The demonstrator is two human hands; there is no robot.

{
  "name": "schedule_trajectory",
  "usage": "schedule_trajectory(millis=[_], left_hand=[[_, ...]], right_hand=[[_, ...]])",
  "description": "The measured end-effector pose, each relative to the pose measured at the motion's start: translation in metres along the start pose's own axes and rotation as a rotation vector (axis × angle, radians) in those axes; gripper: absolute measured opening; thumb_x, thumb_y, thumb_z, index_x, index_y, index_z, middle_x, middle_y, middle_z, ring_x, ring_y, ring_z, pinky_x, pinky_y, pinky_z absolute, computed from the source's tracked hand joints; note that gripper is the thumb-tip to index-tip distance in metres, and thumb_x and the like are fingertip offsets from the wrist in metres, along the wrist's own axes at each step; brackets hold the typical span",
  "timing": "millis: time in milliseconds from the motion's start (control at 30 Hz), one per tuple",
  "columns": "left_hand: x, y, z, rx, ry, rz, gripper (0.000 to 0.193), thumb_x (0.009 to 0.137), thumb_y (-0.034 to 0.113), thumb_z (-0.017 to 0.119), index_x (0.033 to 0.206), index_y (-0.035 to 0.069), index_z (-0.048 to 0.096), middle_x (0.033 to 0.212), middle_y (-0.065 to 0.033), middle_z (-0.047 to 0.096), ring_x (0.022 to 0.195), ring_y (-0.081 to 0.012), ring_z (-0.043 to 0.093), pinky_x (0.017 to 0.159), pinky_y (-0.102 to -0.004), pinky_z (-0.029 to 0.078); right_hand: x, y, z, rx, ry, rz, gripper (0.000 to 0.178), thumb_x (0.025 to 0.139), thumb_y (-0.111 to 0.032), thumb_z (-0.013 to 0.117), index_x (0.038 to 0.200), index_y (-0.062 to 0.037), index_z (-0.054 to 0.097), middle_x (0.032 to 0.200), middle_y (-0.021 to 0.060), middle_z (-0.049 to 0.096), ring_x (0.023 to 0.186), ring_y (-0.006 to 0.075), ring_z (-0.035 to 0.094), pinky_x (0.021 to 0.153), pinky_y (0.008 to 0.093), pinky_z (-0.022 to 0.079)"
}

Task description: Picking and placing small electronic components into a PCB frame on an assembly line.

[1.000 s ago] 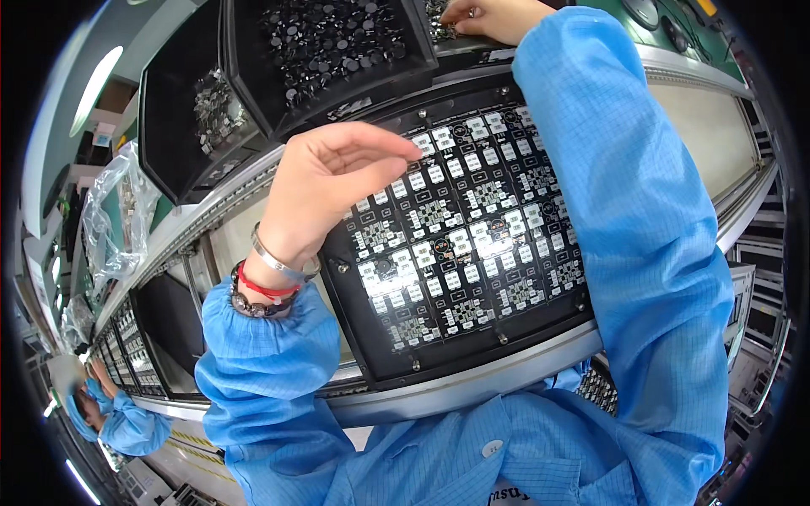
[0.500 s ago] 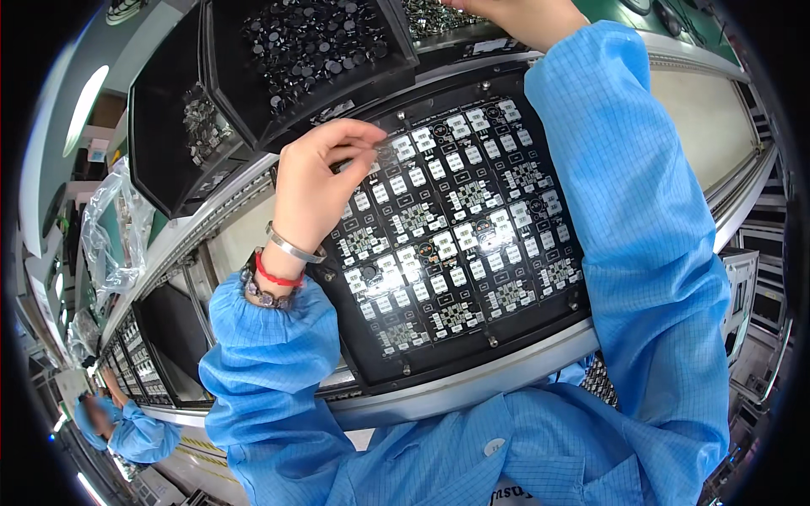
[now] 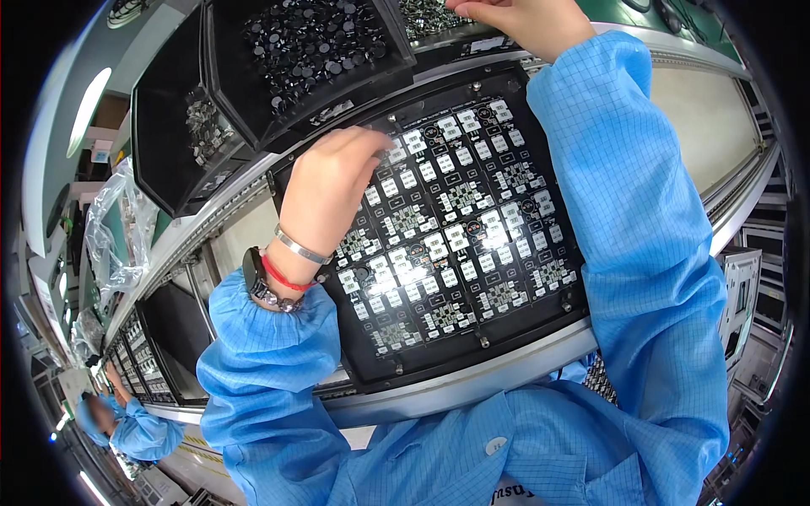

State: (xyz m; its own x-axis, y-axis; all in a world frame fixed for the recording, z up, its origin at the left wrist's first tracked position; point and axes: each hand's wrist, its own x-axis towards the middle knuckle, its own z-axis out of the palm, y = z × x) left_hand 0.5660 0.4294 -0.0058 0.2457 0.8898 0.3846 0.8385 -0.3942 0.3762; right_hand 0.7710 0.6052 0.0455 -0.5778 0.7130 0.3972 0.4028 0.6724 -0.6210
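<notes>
In front of me a black carrier tray [image 3: 447, 361] holds a panel of dark circuit boards [image 3: 460, 198] covered with white components. My left hand [image 3: 336, 173] is over the panel's far left corner. Its fingers are bent together and point down at the boards; the back of the hand hides whatever is between them. At the top edge, beside a bin of small shiny metal parts [image 3: 430, 18], is my right hand [image 3: 527, 24]. Its thumb and fingers are drawn together in a pinch, and I cannot make out anything in them.
Behind the tray stands a black bin of dark round parts [image 3: 312, 51]; left of it, another bin [image 3: 160, 126] holds small metal pieces. Metal conveyor rails [image 3: 472, 375] run along the tray. Clear plastic bags [image 3: 118, 228] lie at left. A co-worker in blue [image 3: 143, 430] sits farther left.
My left hand has turned and shifted slightly right, fingers now lower over the panel's corner. The tray has slid slightly left. My right hand has moved a little to the right near the bin.
</notes>
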Motion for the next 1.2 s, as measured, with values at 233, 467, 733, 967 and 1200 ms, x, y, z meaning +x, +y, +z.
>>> schedule_trajectory(millis=[233, 467, 733, 967, 1200], left_hand=[[0.034, 0.019, -0.043, 0.252, 0.257, 0.097, 0.020, 0.078, -0.003, 0.055, 0.094, 0.007, 0.062, 0.091, -0.0085, 0.057, 0.078, -0.0318, 0.060, 0.065, -0.0395, 0.051], [0.093, -0.043, -0.030, 0.608, -0.429, -0.153, 0.021, 0.083, 0.000, 0.055, 0.104, 0.001, 0.062, 0.090, -0.0162, 0.062, 0.080, -0.0355, 0.062, 0.076, -0.0410, 0.050], [0.101, -0.029, -0.025, 0.561, -0.207, -0.064, 0.014, 0.076, 0.006, 0.056, 0.077, 0.003, 0.069, 0.078, -0.0191, 0.066, 0.080, -0.0346, 0.066, 0.073, -0.0388, 0.053], [0.101, -0.045, -0.015, 0.641, 0.002, 0.091, 0.016, 0.077, 0.006, 0.054, 0.078, 0.003, 0.070, 0.078, -0.0187, 0.067, 0.080, -0.0327, 0.067, 0.073, -0.0387, 0.055], [0.098, -0.029, -0.026, 0.739, -0.244, -0.054, 0.016, 0.078, 0.006, 0.054, 0.078, 0.003, 0.070, 0.078, -0.0182, 0.067, 0.079, -0.0321, 0.067, 0.072, -0.0386, 0.055]], right_hand=[[-0.032, -0.032, 0.005, 0.417, -0.202, -0.067, 0.008, 0.079, -0.006, 0.067, 0.086, -0.0017, 0.067, 0.074, 0.0056, 0.066, 0.067, 0.0103, 0.062, 0.061, 0.0246, 0.050], [-0.108, -0.061, 0.040, 0.432, -0.736, -0.134, 0.009, 0.077, 0.003, 0.065, 0.083, -0.0015, 0.059, 0.078, 0.0071, 0.061, 0.070, 0.0187, 0.061, 0.062, 0.0288, 0.050], [-0.134, -0.059, 0.048, 0.203, -0.538, -0.266, 0.015, 0.077, 0.003, 0.061, 0.087, -0.0055, 0.052, 0.078, 0.0083, 0.057, 0.075, 0.0285, 0.058, 0.066, 0.0375, 0.048], [-0.142, -0.071, 0.056, 0.060, -0.458, -0.339, 0.022, 0.071, 0.003, 0.062, 0.085, -0.0080, 0.049, 0.077, 0.0064, 0.054, 0.078, 0.0274, 0.056, 0.067, 0.0374, 0.047], [-0.146, -0.083, 0.062, 0.001, -0.426, -0.330, 0.026, 0.068, 0.004, 0.063, 0.087, -0.0074, 0.049, 0.080, 0.0060, 0.054, 0.079, 0.0267, 0.056, 0.069, 0.0361, 0.048]])
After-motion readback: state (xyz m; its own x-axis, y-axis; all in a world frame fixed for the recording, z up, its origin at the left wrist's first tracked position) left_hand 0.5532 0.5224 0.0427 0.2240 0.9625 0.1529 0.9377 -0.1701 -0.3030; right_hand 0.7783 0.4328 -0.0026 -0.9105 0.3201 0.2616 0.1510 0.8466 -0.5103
